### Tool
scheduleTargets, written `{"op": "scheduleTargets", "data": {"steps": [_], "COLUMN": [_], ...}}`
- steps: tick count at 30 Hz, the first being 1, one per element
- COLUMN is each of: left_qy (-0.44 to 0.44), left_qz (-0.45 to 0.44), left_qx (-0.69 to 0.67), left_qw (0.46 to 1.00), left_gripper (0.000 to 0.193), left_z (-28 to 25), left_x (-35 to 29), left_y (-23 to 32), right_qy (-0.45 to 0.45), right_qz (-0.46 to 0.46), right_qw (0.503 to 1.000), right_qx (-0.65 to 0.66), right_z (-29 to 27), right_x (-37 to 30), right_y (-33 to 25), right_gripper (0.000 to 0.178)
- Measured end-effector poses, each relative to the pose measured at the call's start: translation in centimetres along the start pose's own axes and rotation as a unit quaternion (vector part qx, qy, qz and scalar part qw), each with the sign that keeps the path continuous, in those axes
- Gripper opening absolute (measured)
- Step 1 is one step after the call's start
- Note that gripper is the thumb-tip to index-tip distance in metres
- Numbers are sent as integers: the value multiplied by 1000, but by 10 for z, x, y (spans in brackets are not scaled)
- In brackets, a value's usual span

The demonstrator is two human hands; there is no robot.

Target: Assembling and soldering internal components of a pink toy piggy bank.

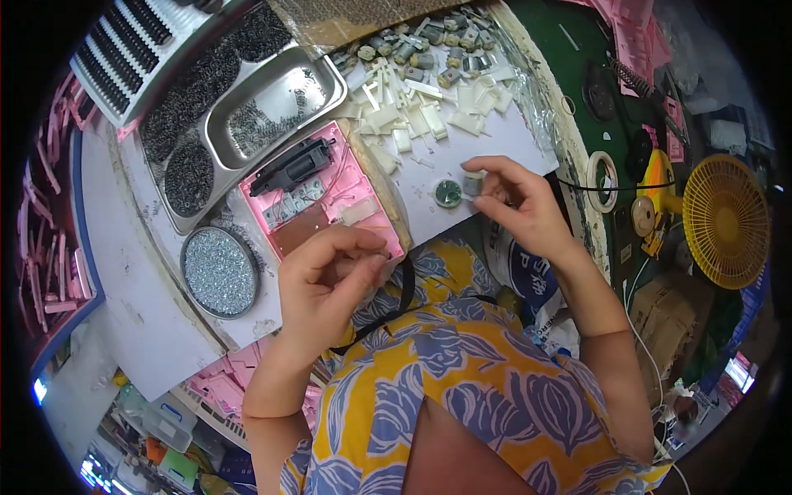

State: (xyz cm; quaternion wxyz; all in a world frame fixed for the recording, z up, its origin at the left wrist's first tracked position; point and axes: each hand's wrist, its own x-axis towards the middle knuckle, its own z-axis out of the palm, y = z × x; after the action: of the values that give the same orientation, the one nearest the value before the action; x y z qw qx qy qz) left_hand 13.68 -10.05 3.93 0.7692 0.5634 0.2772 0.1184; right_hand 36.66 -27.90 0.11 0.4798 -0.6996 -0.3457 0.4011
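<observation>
My right hand [524, 206] pinches a small grey motor [473, 184] between thumb and fingertips, just above the white work surface. Right beside that motor lies a small round dish [448, 193] with something dark green in it. Over the near corner of a pink plastic housing [381, 216], my left hand [330, 276] is closed in a pinch; what its fingers hold, if anything, is hidden. Inside the housing sit a black plastic part [293, 167], thin wires and a brown panel [300, 230].
Several white plastic parts [429, 120] and small motors [454, 58] are heaped at the far side. Left of the housing are a metal tray [216, 132] of dark springs and a round bowl [219, 272] of small silvery pieces. A yellow fan [726, 221] stands at right.
</observation>
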Motion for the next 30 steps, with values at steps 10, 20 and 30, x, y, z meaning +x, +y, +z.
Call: {"op": "scheduleTargets", "data": {"steps": [10, 20, 30], "left_qy": [-23, 15, 20], "left_qz": [154, 85, 100], "left_qx": [158, 87, 87], "left_qw": [975, 992, 991], "left_gripper": [17, 43, 41], "left_z": [-5, 10, 9], "left_x": [4, -2, -6], "left_y": [-17, -24, -22], "right_qy": [0, -69, -143], "right_qz": [-137, 56, 92], "right_qw": [912, 978, 947], "right_qx": [-387, 189, 274], "right_z": [29, 34, 60], "right_x": [14, -4, 6], "right_y": [-18, -46, -46], "right_gripper": [40, 48, 50]}}
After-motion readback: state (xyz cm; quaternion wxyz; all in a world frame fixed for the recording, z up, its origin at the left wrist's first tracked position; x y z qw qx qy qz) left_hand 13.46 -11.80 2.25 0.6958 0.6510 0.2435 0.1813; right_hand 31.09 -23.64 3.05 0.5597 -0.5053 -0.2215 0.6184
